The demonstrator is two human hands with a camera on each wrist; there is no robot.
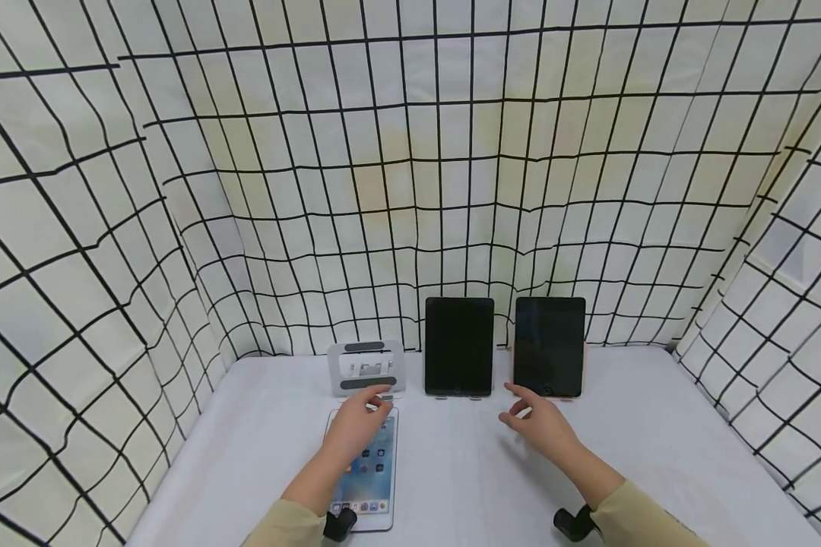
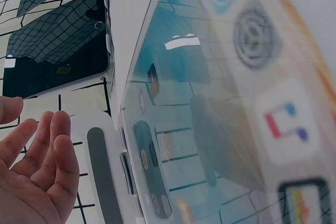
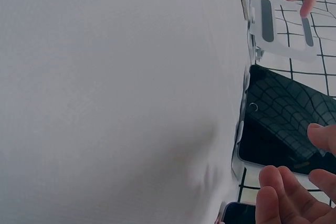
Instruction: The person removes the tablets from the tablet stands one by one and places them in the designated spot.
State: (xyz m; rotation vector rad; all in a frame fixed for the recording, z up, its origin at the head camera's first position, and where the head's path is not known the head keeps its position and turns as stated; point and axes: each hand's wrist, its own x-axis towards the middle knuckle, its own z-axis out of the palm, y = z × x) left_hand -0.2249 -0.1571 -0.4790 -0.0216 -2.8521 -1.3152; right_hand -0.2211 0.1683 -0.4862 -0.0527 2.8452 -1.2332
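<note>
My left hand (image 1: pixel 357 422) hovers over the upper end of a white tablet (image 1: pixel 378 486) that lies face up with its screen lit. Its fingers are loosely bent and hold nothing. Just beyond it stands a white tablet stand (image 1: pixel 334 372) with grey pads. My right hand (image 1: pixel 542 427) is above the table, fingers relaxed, with nothing in its grasp. In front of it are two dark-screened tablets, propped upright: one in the middle (image 1: pixel 458 346) and one at right (image 1: pixel 549 342). In the right wrist view, the right fingertips (image 3: pixel 269 174) appear in front of the middle tablet (image 3: pixel 278 114).
A white cloth covers the table (image 1: pixel 451 471). White sheeting with a black grid (image 1: pixel 445 175) encloses the back and both sides. The propped tablets and the stand line up close to the back sheeting. A black wrist mount (image 1: pixel 575 524) sits at each wrist.
</note>
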